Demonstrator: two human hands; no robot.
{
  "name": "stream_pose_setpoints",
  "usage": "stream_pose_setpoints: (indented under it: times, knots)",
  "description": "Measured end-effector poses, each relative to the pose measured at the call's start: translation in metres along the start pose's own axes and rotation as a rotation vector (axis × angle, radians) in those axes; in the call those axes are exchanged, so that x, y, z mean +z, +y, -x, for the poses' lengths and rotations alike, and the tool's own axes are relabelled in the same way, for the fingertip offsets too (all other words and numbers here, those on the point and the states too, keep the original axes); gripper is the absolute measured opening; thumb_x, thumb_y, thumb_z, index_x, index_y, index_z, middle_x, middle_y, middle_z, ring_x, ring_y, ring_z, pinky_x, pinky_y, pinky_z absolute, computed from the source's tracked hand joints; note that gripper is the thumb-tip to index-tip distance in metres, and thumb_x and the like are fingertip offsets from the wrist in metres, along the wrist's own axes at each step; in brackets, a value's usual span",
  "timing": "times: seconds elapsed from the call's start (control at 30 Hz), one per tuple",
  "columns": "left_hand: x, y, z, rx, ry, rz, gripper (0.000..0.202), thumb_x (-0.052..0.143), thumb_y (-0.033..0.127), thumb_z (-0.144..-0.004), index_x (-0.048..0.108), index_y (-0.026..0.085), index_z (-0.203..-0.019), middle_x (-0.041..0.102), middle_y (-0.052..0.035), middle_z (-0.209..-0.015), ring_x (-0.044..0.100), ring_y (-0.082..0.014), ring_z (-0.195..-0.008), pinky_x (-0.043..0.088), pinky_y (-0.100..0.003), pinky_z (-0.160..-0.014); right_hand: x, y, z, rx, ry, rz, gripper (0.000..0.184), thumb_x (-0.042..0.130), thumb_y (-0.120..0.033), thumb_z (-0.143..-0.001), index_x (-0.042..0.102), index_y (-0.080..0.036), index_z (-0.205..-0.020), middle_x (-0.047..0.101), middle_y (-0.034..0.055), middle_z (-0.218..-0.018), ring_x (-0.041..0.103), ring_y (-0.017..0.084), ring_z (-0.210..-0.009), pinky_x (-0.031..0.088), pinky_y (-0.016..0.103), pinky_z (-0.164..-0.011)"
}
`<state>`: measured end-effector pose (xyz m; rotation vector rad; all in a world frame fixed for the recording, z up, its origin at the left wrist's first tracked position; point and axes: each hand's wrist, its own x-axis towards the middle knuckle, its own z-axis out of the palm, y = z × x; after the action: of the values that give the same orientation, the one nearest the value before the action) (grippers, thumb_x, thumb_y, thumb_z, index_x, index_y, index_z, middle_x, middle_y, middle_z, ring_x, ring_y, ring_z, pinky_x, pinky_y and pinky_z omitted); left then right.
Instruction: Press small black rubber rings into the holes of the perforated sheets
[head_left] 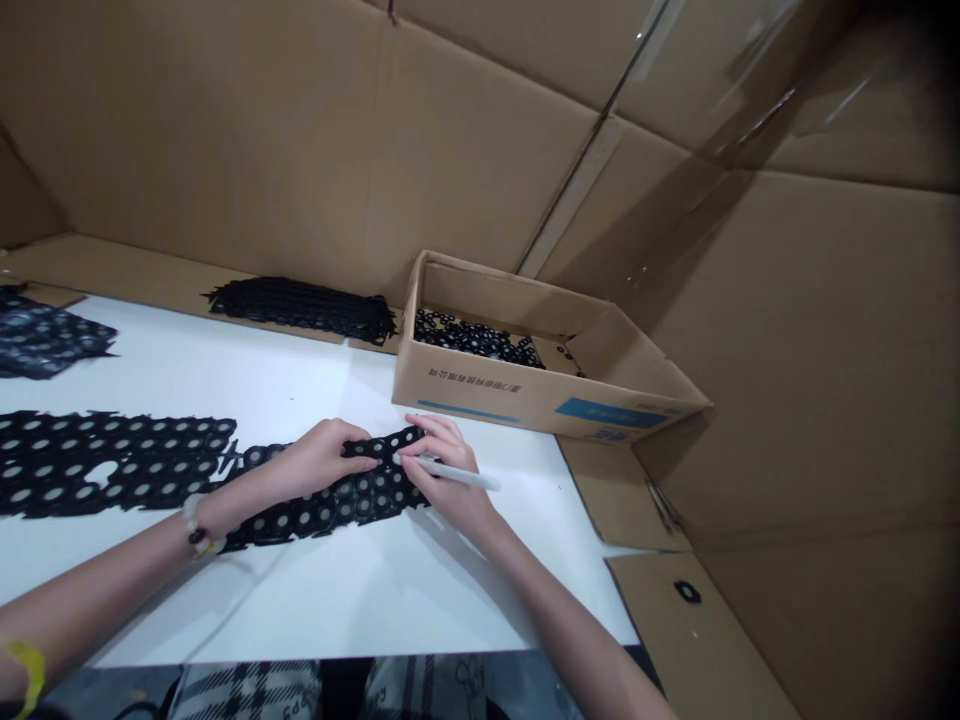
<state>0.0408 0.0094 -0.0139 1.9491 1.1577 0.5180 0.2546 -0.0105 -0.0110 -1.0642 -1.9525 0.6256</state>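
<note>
My right hand point(444, 470) pinches a white pen-like tool point(465, 474), its tip at the far edge of a black perforated sheet point(322, 510). That sheet carries rows of round holes and lies on the white table. My left hand point(334, 460) grips the same sheet's far edge between thumb and fingers, just left of the tool's tip. The edge looks slightly raised there. To the left lies a second black perforated sheet point(112, 460) with a white patch on it.
Behind my right hand stands an open cardboard box point(480, 385) with many small black rings point(480, 338) inside. A stack of black strips point(300, 305) lies along the back, and more black sheets point(45, 338) are far left. One black piece point(687, 592) rests on cardboard at right.
</note>
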Motion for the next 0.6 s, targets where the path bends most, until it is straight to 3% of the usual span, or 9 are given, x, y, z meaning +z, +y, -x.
stream_pose_setpoints:
  times: [0.3,0.43,0.6]
  knots:
    - [0.002,0.002,0.000,0.014,0.014,-0.019,0.028,0.054,0.040,-0.083,0.059,0.016,-0.070,0.065,0.0010,-0.070,0.056,-0.0187,-0.068,0.037,-0.023,-0.062,-0.002,-0.002,-0.001,-0.003,-0.003,-0.027,0.009,0.062,-0.020,-0.080,0.070,-0.023,-0.077,0.067,0.0063,-0.112,0.053,0.023,-0.113,0.042,0.042,-0.098]
    - [0.004,0.003,0.001,0.052,0.056,-0.032,0.025,0.051,0.036,-0.085,0.060,0.016,-0.074,0.068,-0.0012,-0.075,0.058,-0.0199,-0.070,0.038,-0.025,-0.065,0.005,0.003,0.001,-0.005,0.021,0.004,0.010,0.061,-0.019,-0.081,0.070,-0.023,-0.079,0.066,0.0056,-0.112,0.053,0.022,-0.112,0.042,0.041,-0.098]
    - [0.007,0.006,0.002,0.035,0.082,-0.096,0.028,0.051,0.037,-0.085,0.059,0.015,-0.070,0.064,-0.0006,-0.066,0.054,-0.0182,-0.064,0.035,-0.024,-0.060,0.017,0.005,0.004,0.038,0.016,0.041,0.011,0.060,-0.019,-0.081,0.070,-0.024,-0.083,0.065,0.0059,-0.115,0.053,0.022,-0.113,0.042,0.041,-0.098]
